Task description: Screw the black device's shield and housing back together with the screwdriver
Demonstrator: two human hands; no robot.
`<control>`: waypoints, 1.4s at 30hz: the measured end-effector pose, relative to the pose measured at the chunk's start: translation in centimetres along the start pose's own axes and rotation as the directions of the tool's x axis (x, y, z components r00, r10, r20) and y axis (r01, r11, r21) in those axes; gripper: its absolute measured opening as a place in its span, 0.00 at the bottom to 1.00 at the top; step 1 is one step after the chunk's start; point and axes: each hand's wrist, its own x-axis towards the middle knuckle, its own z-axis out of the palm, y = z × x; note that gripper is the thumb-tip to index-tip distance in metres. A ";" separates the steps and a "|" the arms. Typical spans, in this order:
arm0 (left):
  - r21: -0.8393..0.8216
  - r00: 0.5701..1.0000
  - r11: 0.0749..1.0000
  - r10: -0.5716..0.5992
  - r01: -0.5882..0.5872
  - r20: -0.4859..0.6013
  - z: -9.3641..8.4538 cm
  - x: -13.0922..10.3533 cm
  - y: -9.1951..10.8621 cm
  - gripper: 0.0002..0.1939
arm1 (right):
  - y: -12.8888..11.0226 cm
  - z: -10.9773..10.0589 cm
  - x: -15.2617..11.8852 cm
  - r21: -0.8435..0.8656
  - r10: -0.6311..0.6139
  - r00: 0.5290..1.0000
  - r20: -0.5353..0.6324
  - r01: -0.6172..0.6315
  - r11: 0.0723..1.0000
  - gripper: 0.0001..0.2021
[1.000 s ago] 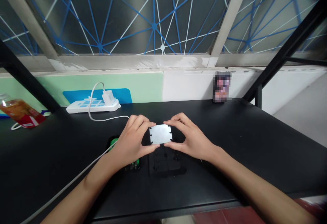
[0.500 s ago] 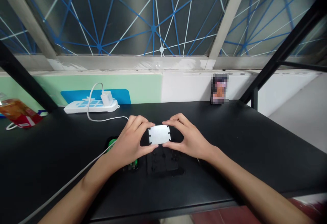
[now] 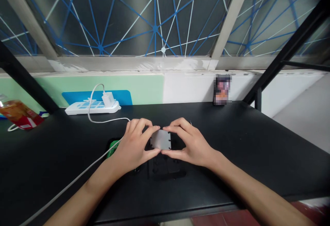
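Small grey plate point(image 3: 161, 140), flat and roughly rectangular with a dull sheen, sits between the two hands over the middle of the worktop point(image 3: 263, 150); whether it touches anything below cannot be told. The left hand point(image 3: 134, 141) pinches it, thumb at the near edge and fingers at the far edge, and the right hand point(image 3: 194, 141) grips it the same way, the tips of the two hands almost meeting. Small dark notches line the plate's right edge, which shows within the curl of the right hand. Just on the near side lies a flat black piece point(image 3: 167, 175), its outline hard to make out on the black surface. A green object point(image 3: 112, 147) in a dark surround is partly covered by the left hand, and a thin white cable point(image 3: 74, 178) runs past it, outside the left forearm. Right of the right hand, the smooth, matte worktop spreads wide to its slanting edge. Farther off, a white power strip point(image 3: 79, 107) holds a white plug point(image 3: 108, 98), and at far left a bottle point(image 3: 19, 110) with amber contents has a red-and-white label, its lettering too blurred to read. Near the back edge stands a dark rectangular object point(image 3: 222, 90), its front pixelated
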 end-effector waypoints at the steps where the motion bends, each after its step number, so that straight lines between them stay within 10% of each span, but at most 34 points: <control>1: 0.000 1.000 1.000 0.006 -0.006 0.000 0.0 0.0 0.2 0.25 | -0.1 0.1 0.0 -0.003 0.001 1.000 0.008 -0.001 1.000 0.28; 11: 0.019 0.998 0.998 0.056 -0.055 -0.019 0.0 0.1 0.5 0.22 | -0.7 0.3 0.2 0.044 -0.053 0.999 -0.002 0.053 0.998 0.34; 17: -0.218 0.996 0.973 -0.082 0.071 -0.041 -0.3 0.1 0.2 0.28 | -0.4 0.2 0.2 0.120 0.152 0.981 0.118 -0.166 0.979 0.46; 31: -0.546 0.991 0.828 -0.125 0.126 0.038 -0.9 0.2 1.1 0.36 | -0.9 1.6 0.2 0.344 0.088 0.996 0.012 -0.087 0.935 0.27; 42: -0.473 0.995 0.876 -0.104 0.091 -0.001 -0.9 0.4 0.9 0.30 | 0.4 0.0 0.4 -0.026 0.094 0.986 0.136 -0.091 0.995 0.26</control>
